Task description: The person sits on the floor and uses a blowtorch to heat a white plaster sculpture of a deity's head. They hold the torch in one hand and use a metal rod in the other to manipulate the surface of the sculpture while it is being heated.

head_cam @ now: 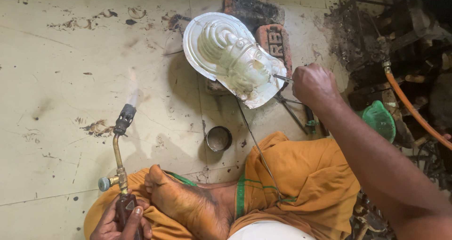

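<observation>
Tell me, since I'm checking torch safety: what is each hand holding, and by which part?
The left hand grips a lit brass gas torch by its dark handle. The right hand pinches tweezers near their rear end, tips touching the silvery embossed face plaque.

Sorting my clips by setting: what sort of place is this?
Probably a floor-level metalworking workshop: a lit gas torch in the left hand, an embossed silvery metal face propped against bricks, and scorched floor tiles.

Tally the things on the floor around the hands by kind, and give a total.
Torch, in the left hand: 1
Silver mask: 1
Bricks: 2
Tweezers, in the right hand: 1
Small tin: 1
Wire rod: 1
Green lid: 1
Orange hose: 1
Total: 9
</observation>
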